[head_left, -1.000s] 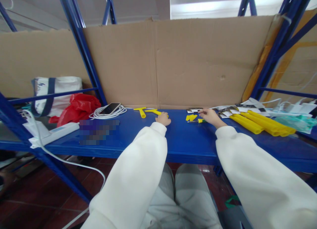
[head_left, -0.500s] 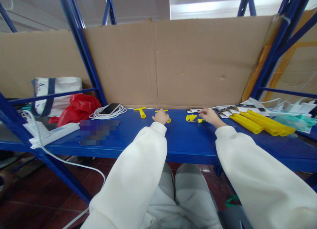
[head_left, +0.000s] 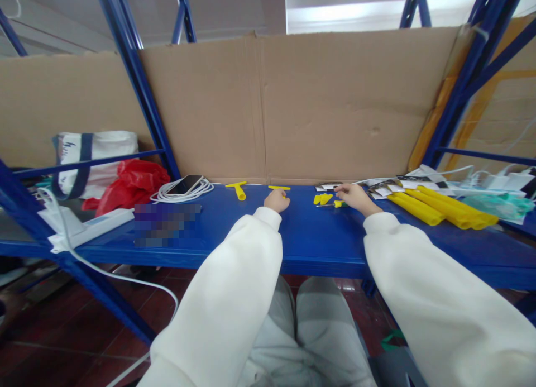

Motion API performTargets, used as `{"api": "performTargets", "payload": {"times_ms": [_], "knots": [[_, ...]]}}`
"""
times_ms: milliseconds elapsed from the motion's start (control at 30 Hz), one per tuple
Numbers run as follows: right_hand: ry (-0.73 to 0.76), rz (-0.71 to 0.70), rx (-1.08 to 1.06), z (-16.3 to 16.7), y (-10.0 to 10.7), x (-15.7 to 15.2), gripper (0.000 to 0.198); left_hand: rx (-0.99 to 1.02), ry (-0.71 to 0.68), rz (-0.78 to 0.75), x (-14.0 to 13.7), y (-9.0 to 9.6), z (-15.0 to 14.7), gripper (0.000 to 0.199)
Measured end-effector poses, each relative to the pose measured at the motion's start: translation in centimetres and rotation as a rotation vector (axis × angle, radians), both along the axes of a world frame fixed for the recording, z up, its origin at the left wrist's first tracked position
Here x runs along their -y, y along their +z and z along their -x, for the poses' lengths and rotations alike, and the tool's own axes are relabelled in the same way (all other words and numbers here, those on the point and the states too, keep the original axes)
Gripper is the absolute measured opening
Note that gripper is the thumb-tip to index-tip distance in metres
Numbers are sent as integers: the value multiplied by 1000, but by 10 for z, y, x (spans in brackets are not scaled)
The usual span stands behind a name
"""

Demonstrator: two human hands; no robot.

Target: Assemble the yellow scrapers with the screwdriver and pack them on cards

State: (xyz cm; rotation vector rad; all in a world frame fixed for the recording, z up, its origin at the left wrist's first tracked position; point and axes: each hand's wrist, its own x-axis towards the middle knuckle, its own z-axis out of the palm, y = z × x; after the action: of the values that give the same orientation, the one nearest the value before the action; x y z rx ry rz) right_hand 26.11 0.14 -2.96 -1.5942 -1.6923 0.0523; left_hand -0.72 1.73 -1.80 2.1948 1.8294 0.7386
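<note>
My left hand point(head_left: 276, 201) is closed round the stem of a yellow T-shaped plastic piece point(head_left: 279, 187); its crossbar shows beyond my knuckles, and the fingers hide most of the stem. A matching yellow T-shaped piece point(head_left: 240, 191) lies to the left on the blue shelf point(head_left: 322, 236). Over on the right, my right hand point(head_left: 354, 197) rests with fingers loosely bent and apart, no object visible in them. Just below its fingertips lies a screwdriver point(head_left: 338, 204) with a yellow and dark handle. Small yellow pieces point(head_left: 322, 199) sit left of those fingertips.
Long yellow tubes point(head_left: 439, 205) and black-and-white packets point(head_left: 385, 187) lie at right, near a green plastic bag point(head_left: 500, 206). At left are a coiled white cable point(head_left: 199, 190), a phone point(head_left: 187, 184), a red bag point(head_left: 136, 183) and a power strip point(head_left: 104, 225). Cardboard point(head_left: 335, 108) stands behind.
My left hand has drawn slightly toward me and turned, so more of the crossbar shows and the stem's near end is covered. My right hand has hardly moved.
</note>
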Motion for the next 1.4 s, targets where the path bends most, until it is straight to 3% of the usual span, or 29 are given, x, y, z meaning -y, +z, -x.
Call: {"api": "performTargets", "payload": {"times_ms": [433, 633, 900, 1167, 1400], "knots": [[-87, 21, 124, -8, -3, -4, 27, 10, -26, -75, -2, -4, -2, 11], [-132, 144, 294, -12, -4, -5, 16, -1, -27, -65, 1, -2, -2, 10], [-184, 280, 285, -3, 4, 6, 18, -23, -57, -71, 0, -4, -3, 11], [25, 288, 288, -2, 3, 6, 20, -38, -77, -76, 0, -5, -3, 15], [-208, 439, 371, -9, 13, 10, 18, -25, -75, -92, -1, -5, -3, 20]]}}
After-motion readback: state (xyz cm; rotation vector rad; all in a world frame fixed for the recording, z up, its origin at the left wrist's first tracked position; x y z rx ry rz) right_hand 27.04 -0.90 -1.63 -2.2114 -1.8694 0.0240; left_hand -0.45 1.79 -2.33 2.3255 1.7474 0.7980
